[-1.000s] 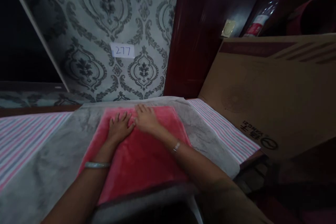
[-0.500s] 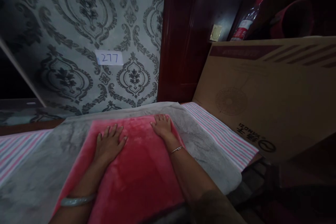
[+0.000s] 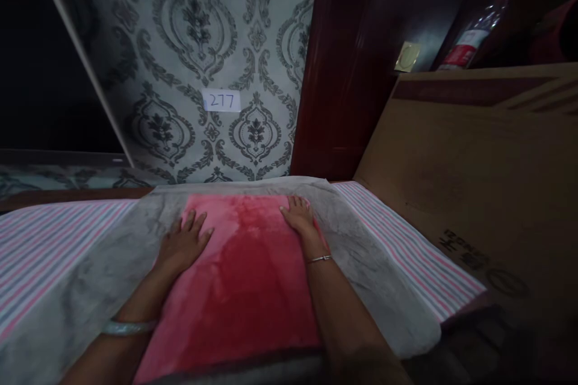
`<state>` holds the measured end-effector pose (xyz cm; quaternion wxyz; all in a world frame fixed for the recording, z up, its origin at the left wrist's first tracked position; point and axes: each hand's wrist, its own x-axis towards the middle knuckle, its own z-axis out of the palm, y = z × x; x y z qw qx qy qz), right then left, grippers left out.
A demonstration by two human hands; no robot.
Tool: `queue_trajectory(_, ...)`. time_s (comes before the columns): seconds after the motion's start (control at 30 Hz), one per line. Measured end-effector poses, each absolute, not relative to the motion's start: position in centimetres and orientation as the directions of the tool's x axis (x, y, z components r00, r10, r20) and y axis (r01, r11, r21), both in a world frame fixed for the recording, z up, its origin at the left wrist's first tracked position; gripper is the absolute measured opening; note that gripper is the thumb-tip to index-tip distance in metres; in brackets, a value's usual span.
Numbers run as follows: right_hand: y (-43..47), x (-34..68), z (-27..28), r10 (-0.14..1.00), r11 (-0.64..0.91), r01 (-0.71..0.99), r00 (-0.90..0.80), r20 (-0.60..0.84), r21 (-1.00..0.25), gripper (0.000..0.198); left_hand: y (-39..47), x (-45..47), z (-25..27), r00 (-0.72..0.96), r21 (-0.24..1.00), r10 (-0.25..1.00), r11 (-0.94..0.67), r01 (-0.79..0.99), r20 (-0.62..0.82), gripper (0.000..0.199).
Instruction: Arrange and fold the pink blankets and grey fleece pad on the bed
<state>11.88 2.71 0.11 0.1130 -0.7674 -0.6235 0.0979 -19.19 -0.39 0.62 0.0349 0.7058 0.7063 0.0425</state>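
Note:
A plush pink-red cloth, folded or laid as a rectangle, lies flat in front of me on a larger grey plush cloth. My left hand rests palm down with fingers spread at the red cloth's left edge. At its far right corner, my right hand also lies flat, fingers extended. Neither hand grips anything. A pale bangle circles my left wrist, and a thin metal bracelet my right.
Striped cloth shows beneath the grey one on both sides. On the right stands a large cardboard box, with a red-capped plastic bottle behind it. Patterned wallpaper carries a paper label reading 277. A dark screen is at left.
The view has turned left, so the scene sits further right. My left hand has moved outward to the red cloth's left edge. My right hand stays near the far right corner.

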Motion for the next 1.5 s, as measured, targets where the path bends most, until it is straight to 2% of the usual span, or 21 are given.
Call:
queue_trajectory(0.13,2.8,12.2,0.0,0.981,-0.190,0.941,0.189,-0.029,-0.279,0.066,0.3,-21.1,1.7,0.015,0.137,1.000,-0.013,0.990,-0.013,0.074)
queue_trajectory(0.3,2.5,12.2,0.0,0.982,-0.177,0.936,0.188,0.008,-0.304,0.064,2.3,-16.1,6.0,0.055,0.039,0.994,-0.059,0.997,0.093,0.069)
queue_trajectory(0.43,2.3,12.2,-0.2,0.982,-0.167,0.936,0.186,0.032,-0.310,0.063,0.8,-9.4,4.7,0.327,0.067,0.945,-0.328,0.942,0.025,0.066)
queue_trajectory(0.5,2.3,12.3,-0.5,0.981,-0.165,0.940,0.187,0.048,-0.300,0.063,-0.5,-7.7,2.6,0.365,0.060,0.931,-0.365,0.929,0.022,0.065)
queue_trajectory(0.63,2.4,12.3,-0.8,0.982,-0.158,0.948,0.181,0.059,-0.277,0.062,-1.9,-8.0,0.0,0.349,0.060,0.933,-0.354,0.933,0.084,0.065)
queue_trajectory(0.97,2.8,12.7,-1.7,0.984,-0.149,0.956,0.170,0.062,-0.255,0.063,-5.5,-14.5,0.4,0.271,0.003,0.961,-0.271,0.963,0.057,0.067)
queue_trajectory(1.03,2.8,12.8,-1.8,0.984,-0.147,0.958,0.168,0.065,-0.248,0.062,-6.7,-16.1,-0.3,0.266,-0.009,0.960,-0.266,0.964,0.085,0.069)
queue_trajectory(1.23,2.8,12.8,-1.9,0.984,-0.132,0.959,0.158,0.086,-0.253,0.061,-10.3,-20.5,-3.2,0.318,-0.056,0.903,-0.316,0.947,0.288,0.068)
queue_trajectory(1.37,2.7,12.7,-1.7,0.984,-0.139,0.954,0.164,0.073,-0.265,0.060,-13.6,-22.9,-4.3,0.294,-0.077,0.901,-0.285,0.955,0.319,0.068)
queue_trajectory(1.5,2.4,12.7,-1.4,0.984,-0.149,0.959,0.168,0.062,-0.240,0.061,-16.5,-24.2,-4.4,0.269,-0.040,0.911,-0.270,0.962,0.311,0.065)
